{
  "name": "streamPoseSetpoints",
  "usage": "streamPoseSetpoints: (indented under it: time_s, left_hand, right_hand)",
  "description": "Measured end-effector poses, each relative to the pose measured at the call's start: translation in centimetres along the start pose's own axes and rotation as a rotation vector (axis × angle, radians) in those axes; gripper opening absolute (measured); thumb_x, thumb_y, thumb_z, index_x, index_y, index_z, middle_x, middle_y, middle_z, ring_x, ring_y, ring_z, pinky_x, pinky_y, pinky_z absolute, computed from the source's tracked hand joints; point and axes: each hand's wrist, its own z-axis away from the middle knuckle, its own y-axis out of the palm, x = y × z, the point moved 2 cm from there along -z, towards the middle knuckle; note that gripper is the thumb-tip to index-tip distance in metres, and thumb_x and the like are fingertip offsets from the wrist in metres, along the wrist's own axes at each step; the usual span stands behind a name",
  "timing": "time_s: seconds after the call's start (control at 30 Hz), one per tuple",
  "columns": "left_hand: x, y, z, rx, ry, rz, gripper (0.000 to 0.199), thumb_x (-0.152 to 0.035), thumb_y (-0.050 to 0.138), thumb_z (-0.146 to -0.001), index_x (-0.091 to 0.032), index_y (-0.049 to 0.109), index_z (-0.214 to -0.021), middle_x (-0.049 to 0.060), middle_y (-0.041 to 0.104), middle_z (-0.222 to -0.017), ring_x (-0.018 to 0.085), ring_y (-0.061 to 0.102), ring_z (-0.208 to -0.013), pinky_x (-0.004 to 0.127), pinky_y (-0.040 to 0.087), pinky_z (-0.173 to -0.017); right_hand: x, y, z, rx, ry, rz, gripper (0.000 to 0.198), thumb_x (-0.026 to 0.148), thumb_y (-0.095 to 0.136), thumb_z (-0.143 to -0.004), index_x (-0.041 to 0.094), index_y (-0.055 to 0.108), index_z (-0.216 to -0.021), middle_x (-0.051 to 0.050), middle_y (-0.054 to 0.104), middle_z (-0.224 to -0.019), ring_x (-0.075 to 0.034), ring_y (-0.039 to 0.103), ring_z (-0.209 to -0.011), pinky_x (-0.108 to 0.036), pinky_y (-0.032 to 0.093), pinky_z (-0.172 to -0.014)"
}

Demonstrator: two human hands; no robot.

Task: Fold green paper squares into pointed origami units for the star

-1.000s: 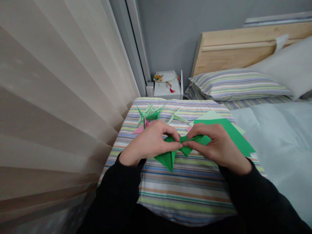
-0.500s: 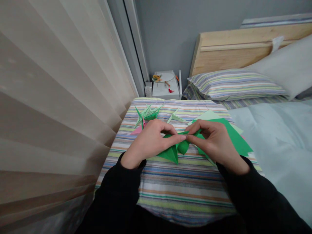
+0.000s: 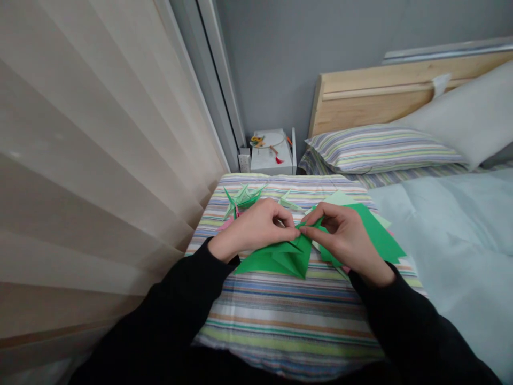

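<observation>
Both my hands pinch a partly folded sheet of green origami paper (image 3: 280, 259) above a striped cloth. My left hand (image 3: 262, 224) grips its upper edge between thumb and fingers. Close beside it, my right hand (image 3: 342, 230) is closed on the same paper, the fingertips of both hands almost touching. Creased flaps of the paper hang below my left hand. Behind my right hand lies a stack of green paper sheets (image 3: 374, 235), with paler green and pink edges showing. Folded green paper cranes (image 3: 246, 198) stand beyond my left hand, partly hidden by it.
The striped cloth (image 3: 288, 326) covers the table before me. A pale green folded piece (image 3: 288, 201) lies at the back. Behind stands a white bedside cabinet (image 3: 272, 160) with scissors on it. A curtain (image 3: 100, 160) hangs left; a bed (image 3: 452, 224) is right.
The green paper has turned and opened out, its flaps now spreading wider to the lower left. My hands have shifted slightly left, and the whole view has tipped up a little.
</observation>
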Motion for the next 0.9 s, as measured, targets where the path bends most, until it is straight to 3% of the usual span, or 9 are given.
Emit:
streamPoseSetpoints:
  time_s: [0.17,0.27,0.5,0.67,0.9]
  left_hand:
    - [0.6,1.0,-0.4,0.003,-0.008,0.223,0.021,-0.031,0.076,-0.076,-0.014,0.068,-0.066,-0.006,0.048,-0.055,0.006,0.038,-0.054,0.021,0.029,-0.053]
    - [1.0,0.9,-0.1,0.029,-0.039,0.291,0.023,-0.031,0.079,-0.074,-0.014,0.067,-0.066,-0.008,0.044,-0.052,0.005,0.033,-0.050,0.020,0.027,-0.051]
    - [1.8,-0.2,0.9,0.101,-0.061,0.285,0.018,-0.028,0.079,-0.073,-0.012,0.072,-0.068,-0.003,0.058,-0.056,0.007,0.045,-0.053,0.019,0.032,-0.052]
    - [2.0,-0.1,0.9,0.114,-0.032,0.204,0.017,-0.029,0.078,-0.075,-0.013,0.074,-0.069,0.000,0.066,-0.061,0.010,0.054,-0.059,0.021,0.041,-0.057]
    - [2.2,-0.2,1.0,0.131,-0.019,0.156,0.019,-0.031,0.077,-0.076,-0.014,0.075,-0.069,0.001,0.068,-0.061,0.011,0.057,-0.059,0.023,0.043,-0.058]
  right_hand:
    - [0.1,-0.2,-0.3,-0.025,0.011,-0.018,0.017,0.029,0.080,-0.082,0.021,0.065,-0.081,0.001,0.070,-0.072,-0.013,0.053,-0.059,-0.029,0.037,-0.056]
    - [0.1,-0.3,-0.4,0.027,0.015,0.003,0.018,0.030,0.080,-0.083,0.020,0.065,-0.081,0.003,0.064,-0.069,-0.012,0.049,-0.058,-0.028,0.037,-0.056]
    - [0.1,-0.5,-0.1,0.174,0.001,0.016,0.015,0.033,0.078,-0.087,0.022,0.070,-0.081,0.000,0.071,-0.080,-0.017,0.062,-0.074,-0.031,0.047,-0.069]
    - [-0.2,-0.3,-0.2,0.178,0.003,0.063,0.012,0.031,0.076,-0.088,0.024,0.072,-0.079,-0.002,0.074,-0.081,-0.020,0.065,-0.076,-0.034,0.048,-0.072]
    - [0.0,-0.1,0.1,0.180,-0.009,0.070,0.015,0.032,0.076,-0.089,0.024,0.070,-0.078,-0.002,0.075,-0.081,-0.022,0.066,-0.078,-0.036,0.049,-0.072]
